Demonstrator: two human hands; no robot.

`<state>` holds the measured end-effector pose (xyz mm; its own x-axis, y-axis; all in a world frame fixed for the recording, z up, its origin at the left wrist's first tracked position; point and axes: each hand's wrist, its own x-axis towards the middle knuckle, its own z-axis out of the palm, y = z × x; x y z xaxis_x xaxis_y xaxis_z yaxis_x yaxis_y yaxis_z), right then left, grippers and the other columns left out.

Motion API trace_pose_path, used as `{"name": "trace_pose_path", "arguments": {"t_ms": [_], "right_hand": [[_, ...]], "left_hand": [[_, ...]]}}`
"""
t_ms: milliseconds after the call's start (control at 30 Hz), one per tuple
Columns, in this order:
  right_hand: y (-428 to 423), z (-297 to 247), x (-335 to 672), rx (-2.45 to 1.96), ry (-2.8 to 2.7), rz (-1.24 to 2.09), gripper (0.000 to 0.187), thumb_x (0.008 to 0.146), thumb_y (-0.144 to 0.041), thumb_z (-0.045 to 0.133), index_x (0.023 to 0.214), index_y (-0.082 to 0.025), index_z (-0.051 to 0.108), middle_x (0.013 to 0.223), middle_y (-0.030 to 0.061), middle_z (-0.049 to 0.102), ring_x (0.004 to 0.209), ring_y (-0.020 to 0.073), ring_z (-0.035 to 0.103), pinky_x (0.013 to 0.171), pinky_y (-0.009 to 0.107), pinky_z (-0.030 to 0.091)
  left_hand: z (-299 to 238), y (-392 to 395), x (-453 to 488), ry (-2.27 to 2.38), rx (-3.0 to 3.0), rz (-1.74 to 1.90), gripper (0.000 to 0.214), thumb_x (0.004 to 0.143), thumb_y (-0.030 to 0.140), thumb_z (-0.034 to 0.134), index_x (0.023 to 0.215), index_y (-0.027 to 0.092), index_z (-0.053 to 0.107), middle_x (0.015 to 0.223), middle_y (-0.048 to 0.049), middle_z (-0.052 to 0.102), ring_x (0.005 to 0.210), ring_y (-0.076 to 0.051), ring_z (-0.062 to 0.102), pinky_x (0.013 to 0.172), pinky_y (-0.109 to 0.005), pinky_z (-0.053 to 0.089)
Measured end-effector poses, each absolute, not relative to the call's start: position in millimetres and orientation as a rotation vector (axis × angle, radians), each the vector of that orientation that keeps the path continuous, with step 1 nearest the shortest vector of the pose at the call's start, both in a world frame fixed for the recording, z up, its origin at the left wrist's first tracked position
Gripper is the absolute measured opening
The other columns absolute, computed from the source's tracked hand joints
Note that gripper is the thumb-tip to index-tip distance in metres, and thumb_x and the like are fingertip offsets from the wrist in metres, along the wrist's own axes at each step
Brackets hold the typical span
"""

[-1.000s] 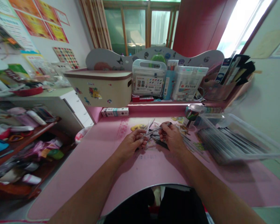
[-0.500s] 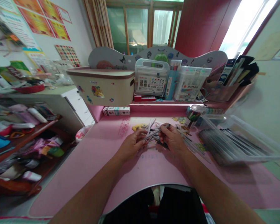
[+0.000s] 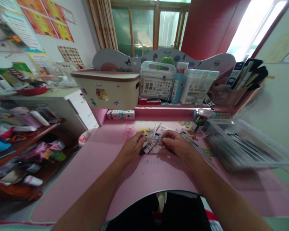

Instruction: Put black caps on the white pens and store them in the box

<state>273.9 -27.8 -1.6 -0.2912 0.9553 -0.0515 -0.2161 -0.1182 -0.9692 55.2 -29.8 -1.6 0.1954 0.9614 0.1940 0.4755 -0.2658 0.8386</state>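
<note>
Over the pink desk (image 3: 91, 170), a slim grey-white pen (image 3: 154, 139) lies nearly level between my two hands. My left hand (image 3: 132, 149) pinches its left end, and my right hand (image 3: 177, 145) grips the right end, with the fingers curled round it. Beneath and behind it is a loose pile of white and dark pen parts (image 3: 155, 146). A black piece (image 3: 142, 152) rests beside my left fingertips. More thin clear pens or tubes (image 3: 199, 150) lie to the right of my right hand. My fingers hide both ends of the held pen.
A clear plastic box (image 3: 260, 162) with many dark-tipped pens stands at the right. Behind my right hand is a can (image 3: 201, 119) holding dark items. A shelf at the back bears a lidded beige bin (image 3: 108, 91) and marker cases (image 3: 157, 81).
The pen has swung from a slant to nearly level. My left hand has shifted slightly left, and the dark end near my right fingers is now out of sight.
</note>
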Motion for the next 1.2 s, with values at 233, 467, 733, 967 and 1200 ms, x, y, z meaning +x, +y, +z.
{"name": "trace_pose_path", "arguments": {"t_ms": [233, 467, 733, 967, 1200], "right_hand": [[-28.9, -15.6, 262.8, -0.949, -1.781, 1.307, 0.013, 0.080, -0.020, 0.064, 0.084, -0.021, 0.077, 0.082, 0.0016, 0.072, 0.073, 0.0152, 0.062, 0.069, 0.025, 0.046], [-39.7, -12.1, 245.5, -0.969, -1.829, 1.166, 0.020, 0.087, -0.023, 0.057, 0.081, -0.022, 0.077, 0.082, 0.0015, 0.072, 0.076, 0.0189, 0.062, 0.073, 0.029, 0.044], [-41.6, -18.0, 240.2, -0.889, -1.556, 1.475, 0.017, 0.083, -0.031, 0.064, 0.080, -0.018, 0.075, 0.077, 0.0025, 0.070, 0.072, 0.0170, 0.061, 0.070, 0.027, 0.046], [-45.0, -20.2, 238.2, -0.798, -1.166, 1.883, 0.029, 0.072, -0.040, 0.078, 0.078, -0.012, 0.069, 0.057, -0.0013, 0.057, 0.050, 0.0092, 0.050, 0.053, 0.023, 0.042], [-44.7, -11.5, 241.3, -0.808, -1.143, 1.944, 0.026, 0.072, -0.035, 0.076, 0.083, -0.014, 0.066, 0.059, -0.0042, 0.055, 0.048, 0.0076, 0.048, 0.052, 0.022, 0.042]], "left_hand": [[-5.2, -32.7, 59.9, 1.259, 1.607, 1.091, 0.040, 0.095, 0.051, 0.038, 0.082, 0.020, 0.059, 0.058, 0.0042, 0.045, 0.052, -0.014, 0.040, 0.053, -0.026, 0.033], [-7.6, -34.2, 60.7, 1.426, 1.747, 1.090, 0.040, 0.096, 0.045, 0.036, 0.074, 0.021, 0.057, 0.069, -0.0013, 0.058, 0.067, -0.019, 0.052, 0.064, -0.030, 0.037], [-0.5, -38.9, 63.6, 1.524, 1.934, 1.092, 0.037, 0.097, 0.039, 0.033, 0.070, 0.023, 0.051, 0.068, -0.0015, 0.058, 0.064, -0.018, 0.052, 0.062, -0.030, 0.035], [-0.2, -40.2, 64.7, 1.523, 1.998, 1.079, 0.038, 0.098, 0.041, 0.032, 0.070, 0.022, 0.050, 0.066, -0.0002, 0.056, 0.063, -0.017, 0.052, 0.062, -0.029, 0.035], [-4.2, -42.5, 66.7, 1.419, 1.930, 1.147, 0.038, 0.099, 0.042, 0.036, 0.073, 0.021, 0.053, 0.067, 0.0000, 0.056, 0.062, -0.016, 0.051, 0.062, -0.030, 0.037]]}}
